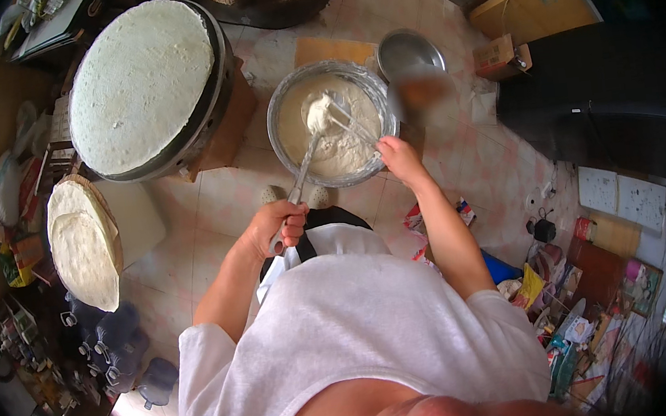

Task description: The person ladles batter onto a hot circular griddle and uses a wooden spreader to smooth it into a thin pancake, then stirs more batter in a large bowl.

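My left hand (280, 223) grips the long grey handle of a ladle (306, 169). The ladle's head lies over the batter with a thick pale lump (318, 115) on it. A thin metal utensil (355, 125), its exact kind unclear, is held in my right hand (402, 159) at the rim of a large metal basin (279, 146). Its far end meets the lump. Pale, thick batter (336, 156) fills much of the basin, smooth at the left and lumpy near me.
A round griddle (222, 55) at upper left carries a broad pale pancake (140, 85). Folded flatbreads (82, 240) rest on a round woven tray (109, 210). Beyond the basin stands a steel bowl (411, 50). Large water bottles (119, 346) stand at lower left.
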A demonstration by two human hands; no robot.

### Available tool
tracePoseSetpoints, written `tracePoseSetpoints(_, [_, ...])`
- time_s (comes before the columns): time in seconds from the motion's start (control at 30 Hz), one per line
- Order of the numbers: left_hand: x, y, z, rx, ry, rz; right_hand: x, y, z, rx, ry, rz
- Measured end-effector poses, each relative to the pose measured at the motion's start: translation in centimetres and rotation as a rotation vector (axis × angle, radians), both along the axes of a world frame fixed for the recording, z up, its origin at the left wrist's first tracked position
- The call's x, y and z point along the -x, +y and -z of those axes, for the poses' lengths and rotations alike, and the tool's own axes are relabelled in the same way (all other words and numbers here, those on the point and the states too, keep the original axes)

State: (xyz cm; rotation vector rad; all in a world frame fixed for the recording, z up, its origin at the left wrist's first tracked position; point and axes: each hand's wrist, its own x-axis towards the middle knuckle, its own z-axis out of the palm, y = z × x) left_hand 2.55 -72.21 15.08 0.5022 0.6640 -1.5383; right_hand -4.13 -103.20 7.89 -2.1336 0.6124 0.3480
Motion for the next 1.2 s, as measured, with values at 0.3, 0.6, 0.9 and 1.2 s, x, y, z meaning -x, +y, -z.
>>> tracePoseSetpoints(0.3, [-0.4,-0.3,-1.2,-0.106,-0.271,0.171,1.6,0.7,0.2,0.124,-0.130,-0.141])
tracePoseSetpoints(0.6, [-0.9,0.1,-1.8,-0.210,-0.365,0.182,0.6,2.1,0.1,-0.333,-0.040,0.155])
tracePoseSetpoints(0.9, [-0.7,0.3,-1.4,-0.130,-0.246,0.164,0.0,2.2,0.7,-0.107,-0.107,0.120])
tracePoseSetpoints(1.2, [-0.7,0.5,-1.4,-0.110,-0.326,0.115,0.5,2.1,-0.1,-0.064,-0.049,0.043])
